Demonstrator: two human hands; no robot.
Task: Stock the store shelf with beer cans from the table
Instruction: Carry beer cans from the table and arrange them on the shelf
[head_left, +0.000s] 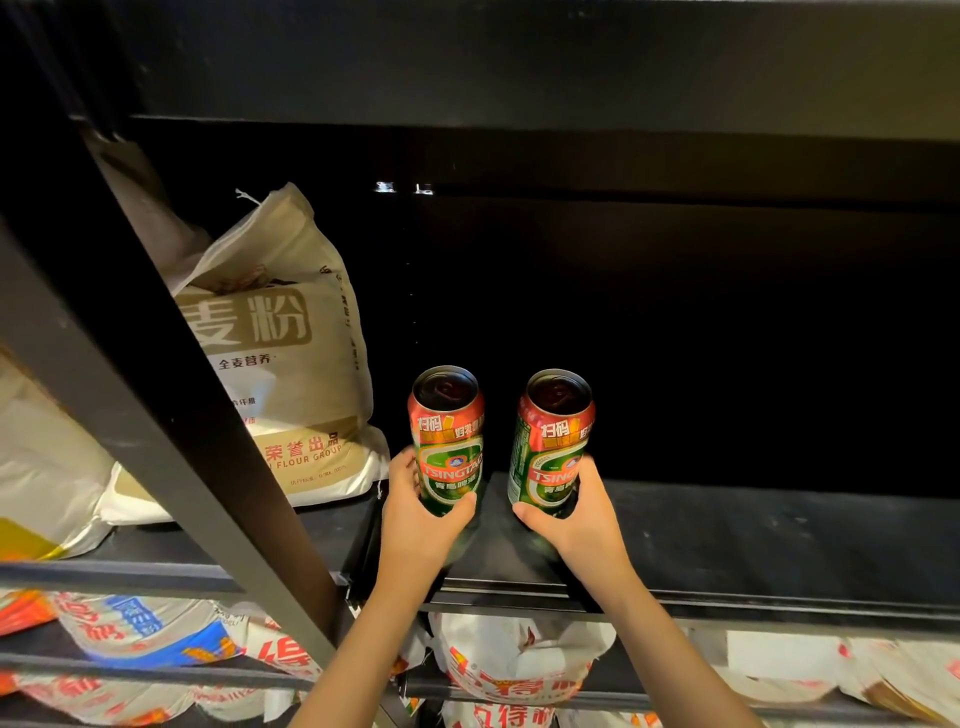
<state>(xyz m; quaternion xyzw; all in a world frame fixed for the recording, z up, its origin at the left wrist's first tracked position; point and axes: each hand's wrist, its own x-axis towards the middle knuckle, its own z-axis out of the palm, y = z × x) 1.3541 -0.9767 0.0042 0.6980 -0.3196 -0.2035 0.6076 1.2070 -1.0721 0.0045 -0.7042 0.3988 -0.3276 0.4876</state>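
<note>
Two tall green-and-red beer cans stand upright side by side over the black store shelf (753, 540). My left hand (421, 514) grips the lower part of the left can (449, 426), fingers and thumb wrapped round it. My right hand (576, 514) grips the lower part of the right can (553, 431) in the same way. Whether the can bottoms touch the shelf board is hidden by my hands. A small gap separates the two cans.
A beige flour sack (291, 343) leans at the shelf's left, close to the left can. A black slanted upright post (156, 415) crosses the left foreground. More flour bags (509, 670) fill the shelf below. The shelf stretches dark to the right of the cans.
</note>
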